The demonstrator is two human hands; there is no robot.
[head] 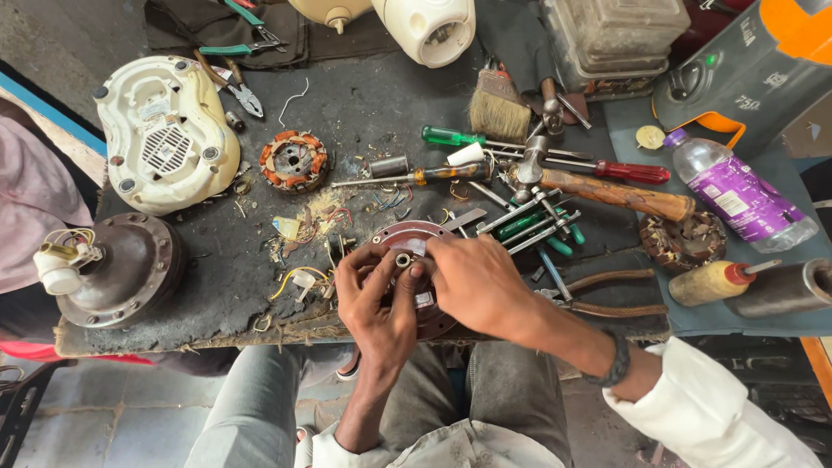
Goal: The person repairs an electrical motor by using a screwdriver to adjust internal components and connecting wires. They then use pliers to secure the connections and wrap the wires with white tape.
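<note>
At the near edge of the dark, littered workbench point(364, 104), both hands close on a round reddish-brown motor housing point(407, 236) that lies flat there, its small metal shaft bush point(404, 259) showing between the fingers. The left hand point(374, 299) curls over the housing's near-left rim, fingers and thumb clamped on it; the right hand point(475, 282) covers the right side, fingertips pressed together down by the bush. Just left of the hands lie loose coloured wire scraps point(299, 279). Farther left sits a brown domed motor cover point(121, 269), and beyond it a cream appliance base point(165, 130). To the right — screwdrivers point(533, 227), a wooden-handled hammer point(607, 192) and a clear plastic bottle point(737, 192). A copper-wound stator point(293, 160) rests farther back.
</note>
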